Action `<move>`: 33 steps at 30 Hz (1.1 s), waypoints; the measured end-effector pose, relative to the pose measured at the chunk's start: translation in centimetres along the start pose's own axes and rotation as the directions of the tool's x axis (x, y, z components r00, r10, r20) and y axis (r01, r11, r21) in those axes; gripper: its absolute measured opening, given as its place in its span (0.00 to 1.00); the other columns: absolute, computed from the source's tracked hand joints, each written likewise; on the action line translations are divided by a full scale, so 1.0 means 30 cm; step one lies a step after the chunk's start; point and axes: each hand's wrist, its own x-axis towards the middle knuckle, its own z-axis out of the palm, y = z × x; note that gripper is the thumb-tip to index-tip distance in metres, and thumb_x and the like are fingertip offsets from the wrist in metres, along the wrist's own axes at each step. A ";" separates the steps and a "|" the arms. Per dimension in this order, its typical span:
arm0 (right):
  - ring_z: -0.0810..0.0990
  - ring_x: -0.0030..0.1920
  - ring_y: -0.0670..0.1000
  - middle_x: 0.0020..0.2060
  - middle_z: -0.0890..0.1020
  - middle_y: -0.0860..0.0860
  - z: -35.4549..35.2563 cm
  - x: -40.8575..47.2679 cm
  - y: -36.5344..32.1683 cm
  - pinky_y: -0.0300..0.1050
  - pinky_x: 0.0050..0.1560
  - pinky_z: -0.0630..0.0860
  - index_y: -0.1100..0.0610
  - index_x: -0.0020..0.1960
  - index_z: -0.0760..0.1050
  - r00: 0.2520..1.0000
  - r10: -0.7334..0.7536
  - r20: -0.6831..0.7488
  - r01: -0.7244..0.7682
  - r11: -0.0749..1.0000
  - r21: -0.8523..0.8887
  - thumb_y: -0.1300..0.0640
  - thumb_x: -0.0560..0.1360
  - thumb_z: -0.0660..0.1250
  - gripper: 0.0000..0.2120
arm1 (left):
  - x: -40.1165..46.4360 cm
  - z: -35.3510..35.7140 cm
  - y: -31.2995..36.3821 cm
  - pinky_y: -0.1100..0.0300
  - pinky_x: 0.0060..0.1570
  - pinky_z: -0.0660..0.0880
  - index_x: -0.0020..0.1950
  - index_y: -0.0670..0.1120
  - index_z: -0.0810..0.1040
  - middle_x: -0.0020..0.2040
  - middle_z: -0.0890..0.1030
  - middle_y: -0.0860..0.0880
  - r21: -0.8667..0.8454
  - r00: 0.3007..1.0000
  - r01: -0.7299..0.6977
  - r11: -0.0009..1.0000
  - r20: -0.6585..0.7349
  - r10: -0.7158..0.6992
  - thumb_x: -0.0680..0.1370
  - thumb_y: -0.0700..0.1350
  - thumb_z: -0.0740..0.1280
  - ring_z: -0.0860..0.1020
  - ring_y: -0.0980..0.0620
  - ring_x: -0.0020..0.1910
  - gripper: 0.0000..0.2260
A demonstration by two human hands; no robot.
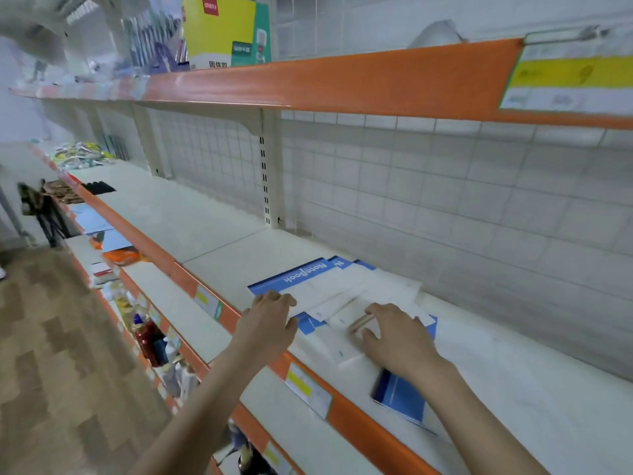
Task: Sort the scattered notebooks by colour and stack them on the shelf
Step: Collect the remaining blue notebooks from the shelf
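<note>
Several blue-and-white notebooks (337, 291) lie overlapped and fanned out on the cream shelf (219, 241) with its orange front edge. My left hand (270, 315) rests on the near left corner of the pile, fingers curled over the edge of a blue-topped notebook. My right hand (394, 334) lies flat on the white notebooks at the pile's right side. A dark blue notebook (400, 395) lies apart near the shelf's front edge, partly under my right wrist. The frame is motion-blurred.
An orange-edged upper shelf (342, 80) overhangs, carrying a yellow-green box (222, 32). Lower shelves at left hold bottles (150, 341) and packets. A wire grid back panel (411, 186) stands behind the pile. Wooden floor (51, 337) lies at left.
</note>
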 end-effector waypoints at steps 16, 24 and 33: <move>0.72 0.64 0.50 0.66 0.71 0.49 0.004 0.224 -0.032 0.50 0.70 0.60 0.51 0.69 0.65 0.966 0.246 -0.084 -0.246 0.969 0.018 0.52 0.79 0.56 0.19 | 0.440 0.050 -0.072 0.53 0.61 0.70 0.68 0.49 0.68 0.62 0.71 0.47 -0.040 0.959 -0.216 0.976 0.177 0.220 0.80 0.49 0.58 0.68 0.48 0.63 0.17; 0.72 0.64 0.51 0.65 0.72 0.49 0.042 0.392 -0.131 0.52 0.72 0.59 0.51 0.70 0.65 0.926 0.363 -0.105 -0.363 0.932 0.021 0.51 0.79 0.56 0.20 | 0.637 0.051 -0.144 0.52 0.57 0.69 0.64 0.45 0.67 0.61 0.70 0.46 0.122 0.903 -0.285 0.951 0.366 0.224 0.77 0.61 0.59 0.68 0.46 0.62 0.24; 0.76 0.59 0.48 0.63 0.73 0.48 0.112 0.465 -0.183 0.51 0.70 0.61 0.50 0.70 0.65 0.858 0.483 -0.174 -0.478 0.875 0.073 0.50 0.79 0.56 0.19 | 0.688 0.104 -0.165 0.57 0.56 0.71 0.64 0.41 0.66 0.60 0.69 0.43 0.033 0.882 -0.349 0.937 0.349 0.317 0.74 0.64 0.63 0.70 0.46 0.60 0.31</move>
